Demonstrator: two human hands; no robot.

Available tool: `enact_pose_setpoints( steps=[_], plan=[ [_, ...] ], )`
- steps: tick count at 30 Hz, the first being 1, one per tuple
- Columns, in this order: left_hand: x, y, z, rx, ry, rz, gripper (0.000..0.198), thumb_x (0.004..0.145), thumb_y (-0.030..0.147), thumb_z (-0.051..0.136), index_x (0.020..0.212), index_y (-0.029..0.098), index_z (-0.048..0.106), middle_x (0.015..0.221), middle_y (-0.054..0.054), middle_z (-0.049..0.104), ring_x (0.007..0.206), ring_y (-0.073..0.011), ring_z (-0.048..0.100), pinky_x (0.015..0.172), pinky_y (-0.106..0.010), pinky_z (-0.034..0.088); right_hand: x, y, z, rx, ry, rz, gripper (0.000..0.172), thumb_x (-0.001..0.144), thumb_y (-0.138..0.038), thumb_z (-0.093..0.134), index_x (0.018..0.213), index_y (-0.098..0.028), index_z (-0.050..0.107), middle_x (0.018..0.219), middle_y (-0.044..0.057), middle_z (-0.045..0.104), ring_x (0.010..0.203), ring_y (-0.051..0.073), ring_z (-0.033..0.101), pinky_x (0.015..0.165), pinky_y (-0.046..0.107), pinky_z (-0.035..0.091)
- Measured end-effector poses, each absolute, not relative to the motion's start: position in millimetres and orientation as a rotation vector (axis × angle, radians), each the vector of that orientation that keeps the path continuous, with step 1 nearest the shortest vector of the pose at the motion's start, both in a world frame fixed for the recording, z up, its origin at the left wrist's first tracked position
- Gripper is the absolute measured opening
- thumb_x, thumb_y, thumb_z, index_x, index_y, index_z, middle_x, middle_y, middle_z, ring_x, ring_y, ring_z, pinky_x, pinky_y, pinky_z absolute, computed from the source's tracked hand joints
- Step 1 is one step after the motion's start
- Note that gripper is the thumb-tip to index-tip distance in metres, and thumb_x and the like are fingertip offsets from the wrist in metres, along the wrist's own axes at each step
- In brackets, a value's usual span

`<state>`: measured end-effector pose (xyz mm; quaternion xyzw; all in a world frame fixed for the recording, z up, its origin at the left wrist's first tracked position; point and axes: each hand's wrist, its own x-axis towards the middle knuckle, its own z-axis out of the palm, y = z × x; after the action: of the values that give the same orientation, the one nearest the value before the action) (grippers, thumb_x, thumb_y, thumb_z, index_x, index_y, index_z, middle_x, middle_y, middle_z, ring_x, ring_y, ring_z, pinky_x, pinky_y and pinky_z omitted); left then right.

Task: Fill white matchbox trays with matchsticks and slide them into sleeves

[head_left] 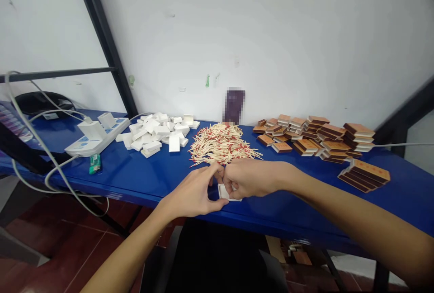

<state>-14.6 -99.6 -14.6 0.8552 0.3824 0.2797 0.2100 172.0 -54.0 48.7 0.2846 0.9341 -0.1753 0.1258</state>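
Observation:
A small white matchbox tray (224, 192) lies on the blue table near its front edge, partly covered by my hands. My left hand (195, 192) curves round its left end, thumb at the near side and fingers at the far side. Over the tray, my right hand (252, 177) is closed with fingertips reaching down into it; anything between those fingers is hidden. Just beyond both hands spreads a heap of red-tipped matches (224, 143).
White matchbox trays (152, 132) are piled at the left. Brown matchbox sleeves (312, 134) stand in stacks at the right, with a nearer stack (366, 175). A power strip (98, 137) with cables and a green packet (95, 163) lie far left. Black posts (105, 35) frame the table.

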Motion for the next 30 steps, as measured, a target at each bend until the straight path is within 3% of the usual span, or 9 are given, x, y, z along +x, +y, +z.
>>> enact_pose_setpoints(
  steps=[4,10,14,17,20,23,25,28,30],
  plan=[
    [-15,-99,-16,2.363,1.099,0.748,0.030,0.075,0.033,0.073,0.092,0.022,0.051,0.089,0.001,0.062,0.078,-0.0170,0.056,0.069,-0.028,0.040,167,-55,50,0.817,2.638,-0.482,0.016,0.068,-0.010,0.063,0.078,-0.017,0.073,0.068,-0.002,0.065,0.054,0.010,0.048,0.051,0.023,0.031],
    [-16,-96,-17,2.403,1.111,0.718,0.030,0.073,0.032,0.075,0.079,0.021,0.047,0.081,0.003,0.058,0.073,-0.0154,0.053,0.066,-0.027,0.037,180,-52,51,0.885,2.721,-0.599,0.011,0.068,-0.015,0.065,0.076,-0.017,0.073,0.064,-0.003,0.062,0.054,0.009,0.048,0.052,0.022,0.033],
    [-17,-95,-19,2.394,1.028,0.714,0.038,0.077,0.027,0.074,0.059,0.017,0.042,0.093,0.000,0.064,0.084,-0.0154,0.059,0.079,-0.029,0.040,200,-44,59,1.057,2.822,-0.715,0.011,0.072,-0.020,0.062,0.077,-0.017,0.071,0.061,-0.004,0.060,0.053,0.010,0.049,0.050,0.022,0.033],
    [-16,-96,-19,2.401,1.033,0.719,0.040,0.078,0.025,0.073,0.057,0.016,0.040,0.097,0.000,0.067,0.094,-0.0173,0.061,0.089,-0.032,0.038,208,-38,59,1.128,2.842,-0.863,0.011,0.071,-0.021,0.060,0.075,-0.017,0.069,0.059,-0.003,0.059,0.054,0.011,0.051,0.051,0.022,0.036],
    [-14,-98,-18,2.465,1.136,0.710,0.045,0.077,0.038,0.075,0.061,0.018,0.038,0.079,0.001,0.062,0.081,-0.0176,0.057,0.083,-0.034,0.038,210,-35,53,1.125,2.832,-1.015,0.012,0.072,-0.022,0.059,0.077,-0.016,0.069,0.063,-0.002,0.062,0.059,0.012,0.055,0.054,0.022,0.040],
    [-12,-102,-18,2.567,1.205,0.725,0.038,0.079,0.046,0.071,0.070,0.019,0.045,0.067,0.003,0.052,0.068,-0.0162,0.051,0.075,-0.033,0.039,212,-33,48,1.216,2.868,-0.918,0.010,0.070,-0.022,0.059,0.075,-0.017,0.067,0.064,-0.002,0.062,0.059,0.013,0.055,0.054,0.022,0.040],
    [-10,-104,-19,2.668,1.127,0.719,0.030,0.081,0.046,0.069,0.088,0.019,0.057,0.079,0.000,0.057,0.073,-0.0171,0.053,0.073,-0.031,0.040,214,-31,46,1.299,2.878,-0.782,0.008,0.070,-0.021,0.058,0.071,-0.018,0.065,0.062,-0.002,0.062,0.058,0.012,0.054,0.053,0.022,0.038],
    [-7,-108,-19,2.818,0.960,0.623,0.042,0.086,0.049,0.065,0.121,0.026,0.058,0.110,-0.006,0.057,0.095,-0.0215,0.056,0.080,-0.032,0.043,217,-27,44,1.373,2.850,-0.614,0.007,0.069,-0.021,0.056,0.065,-0.018,0.062,0.059,-0.003,0.062,0.055,0.012,0.054,0.050,0.022,0.035],
    [-6,-110,-18,2.863,0.926,0.556,0.039,0.090,0.049,0.062,0.123,0.028,0.059,0.114,-0.006,0.057,0.100,-0.0223,0.055,0.088,-0.035,0.042,217,-26,42,1.376,2.851,-0.541,0.007,0.068,-0.020,0.056,0.063,-0.018,0.061,0.057,-0.003,0.061,0.054,0.012,0.053,0.049,0.022,0.034]
  ],
)
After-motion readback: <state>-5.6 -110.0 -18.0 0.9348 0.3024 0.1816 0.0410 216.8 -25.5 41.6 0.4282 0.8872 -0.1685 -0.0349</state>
